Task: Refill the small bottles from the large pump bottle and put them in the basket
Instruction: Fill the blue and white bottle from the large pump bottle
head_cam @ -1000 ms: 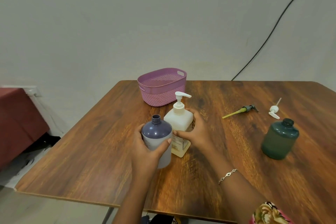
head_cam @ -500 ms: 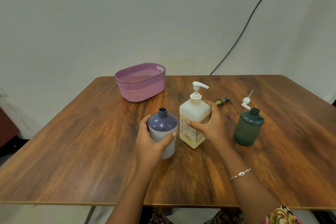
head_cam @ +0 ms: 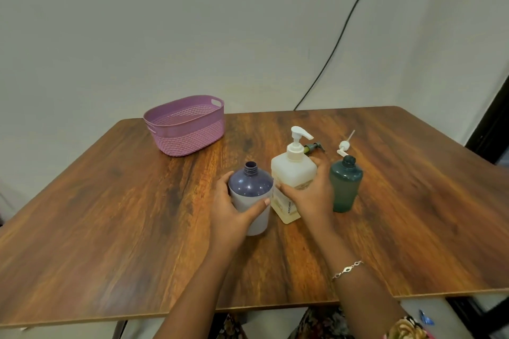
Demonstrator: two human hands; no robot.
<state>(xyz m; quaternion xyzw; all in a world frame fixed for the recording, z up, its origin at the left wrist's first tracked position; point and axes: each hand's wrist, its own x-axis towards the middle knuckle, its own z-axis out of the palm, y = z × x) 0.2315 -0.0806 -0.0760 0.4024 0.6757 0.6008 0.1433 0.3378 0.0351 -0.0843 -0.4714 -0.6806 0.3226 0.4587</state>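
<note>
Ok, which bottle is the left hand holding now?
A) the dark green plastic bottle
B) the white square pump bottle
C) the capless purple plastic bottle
C: the left hand grips the capless purple plastic bottle, while the right hand holds the white square pump bottle.

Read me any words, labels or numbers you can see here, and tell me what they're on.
"BIOCHEX" (blurred, uncertain): vertical print on the large pump bottle label.
Remaining label print: too small to read.
No text visible on the purple bottle, green bottle or basket.
</note>
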